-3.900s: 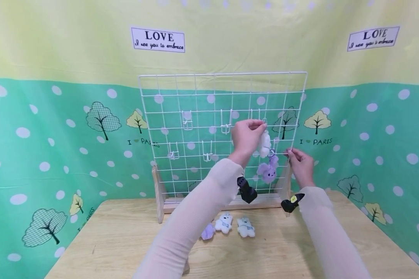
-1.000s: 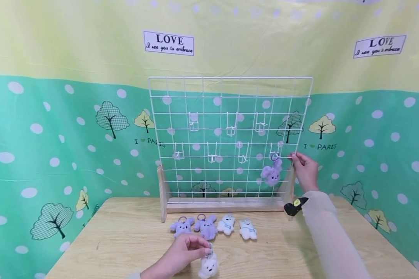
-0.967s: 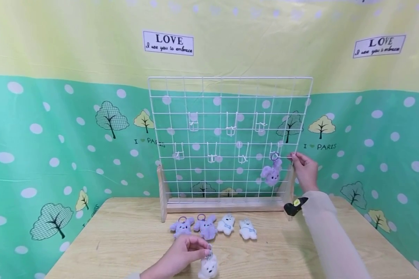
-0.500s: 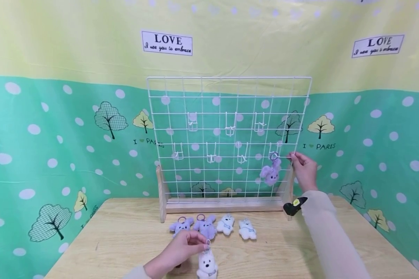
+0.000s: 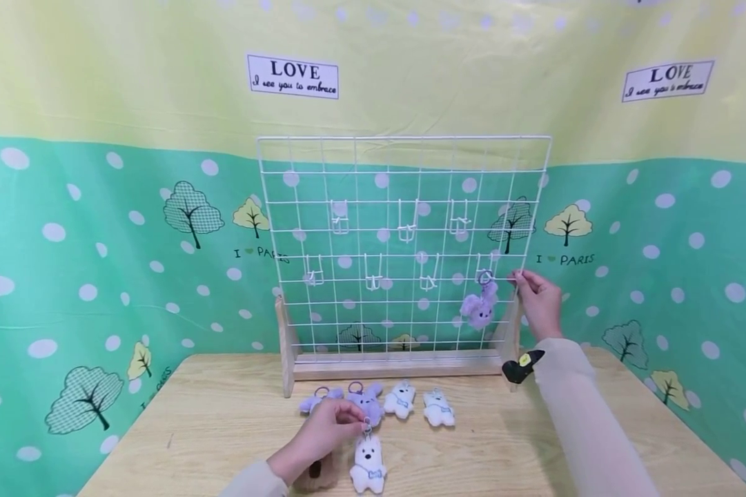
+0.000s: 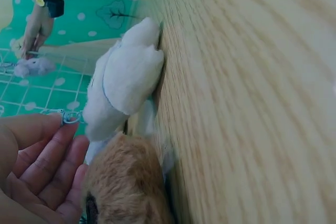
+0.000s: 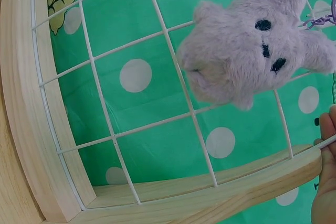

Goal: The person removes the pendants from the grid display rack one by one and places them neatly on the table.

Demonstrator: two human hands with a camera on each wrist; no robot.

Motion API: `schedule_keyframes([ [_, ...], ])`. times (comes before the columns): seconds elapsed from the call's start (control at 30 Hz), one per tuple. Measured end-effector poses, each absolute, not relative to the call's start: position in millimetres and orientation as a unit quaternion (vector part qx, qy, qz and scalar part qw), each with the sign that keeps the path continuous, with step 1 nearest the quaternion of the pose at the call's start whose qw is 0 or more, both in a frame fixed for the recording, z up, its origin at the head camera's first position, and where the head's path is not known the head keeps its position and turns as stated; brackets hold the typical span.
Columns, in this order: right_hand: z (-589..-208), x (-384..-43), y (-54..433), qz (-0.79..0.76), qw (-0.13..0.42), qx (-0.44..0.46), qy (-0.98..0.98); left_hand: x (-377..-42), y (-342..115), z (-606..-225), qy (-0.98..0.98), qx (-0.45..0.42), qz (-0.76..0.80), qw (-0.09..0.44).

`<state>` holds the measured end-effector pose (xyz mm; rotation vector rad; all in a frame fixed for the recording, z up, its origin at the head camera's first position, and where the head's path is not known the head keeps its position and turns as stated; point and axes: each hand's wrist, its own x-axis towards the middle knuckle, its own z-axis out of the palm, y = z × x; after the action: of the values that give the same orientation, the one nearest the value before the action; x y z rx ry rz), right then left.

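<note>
My left hand pinches the metal ring of a white bear plush keychain low over the front of the table. In the left wrist view the same white plush appears at the wooden surface, beyond my fingertips. A brown plush sits close under my left hand and is partly hidden by it in the head view. My right hand pinches the right edge of the white wire grid rack. Beside it, a purple plush keychain hangs by its ring from the lower right hook.
Two purple plush keychains and two white bear keychains lie in a row before the rack's wooden base. Several bare wire hooks stick out of the grid. A patterned curtain surrounds the table.
From the upper right hook, my left hand has come down to the table front with the white bear keychain, which now faces up in full view. My right hand stays on the rack.
</note>
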<state>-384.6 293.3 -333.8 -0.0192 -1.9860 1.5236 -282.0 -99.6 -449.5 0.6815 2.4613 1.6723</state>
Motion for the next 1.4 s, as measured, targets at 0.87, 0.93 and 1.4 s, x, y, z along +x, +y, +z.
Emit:
schedule_keyframes([
  [0.87,-332,-385,294,0.574,0.303,-0.024,-0.76,-293,-98,-439,0.84,0.213,0.499,0.026],
  [0.93,-332,-386,295,0.576,0.308,-0.028,-0.757,-297,-96,-433,0.839,0.217,0.499,0.022],
  [1.4,-333,-389,295,0.585,0.311,-0.025,-0.748,-308,-53,-395,0.801,0.206,0.56,0.033],
])
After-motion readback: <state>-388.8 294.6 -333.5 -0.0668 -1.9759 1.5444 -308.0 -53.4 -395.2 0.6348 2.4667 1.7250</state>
